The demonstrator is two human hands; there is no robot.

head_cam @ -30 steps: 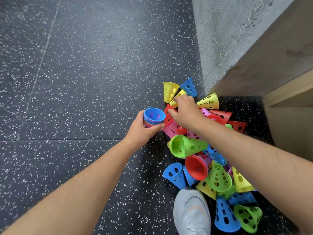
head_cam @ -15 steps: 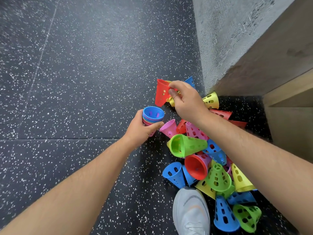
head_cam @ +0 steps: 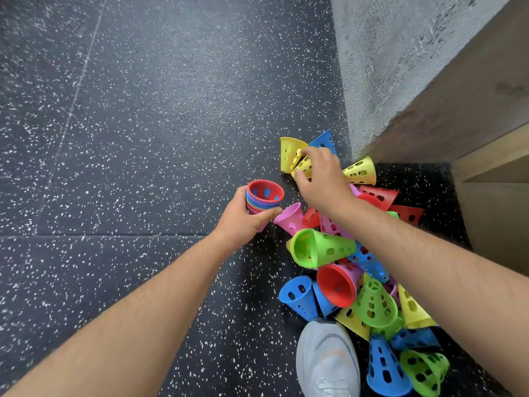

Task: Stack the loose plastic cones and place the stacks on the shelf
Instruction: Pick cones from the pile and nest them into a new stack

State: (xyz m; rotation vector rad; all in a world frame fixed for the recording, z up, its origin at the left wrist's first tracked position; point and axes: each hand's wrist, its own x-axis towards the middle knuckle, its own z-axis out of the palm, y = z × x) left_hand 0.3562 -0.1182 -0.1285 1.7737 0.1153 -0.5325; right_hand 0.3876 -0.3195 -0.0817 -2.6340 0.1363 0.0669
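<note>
My left hand grips a stack of nested cones held wide end up, with a red cone on top. My right hand reaches over the pile and pinches a yellow cone lying on the floor between an upright-tilted yellow cone and a blue cone. A pile of loose perforated cones in red, pink, green, blue and yellow lies on the floor under my right forearm. A green cone lies on its side at the pile's left edge.
Dark speckled rubber floor stretches left and ahead. A grey concrete wall rises at the right, with a wooden shelf unit beside it. My grey shoe stands at the bottom against the pile.
The red cone that my right hand lifted now sits on top of the stack in my left hand. My right hand has moved back to the far yellow cones.
</note>
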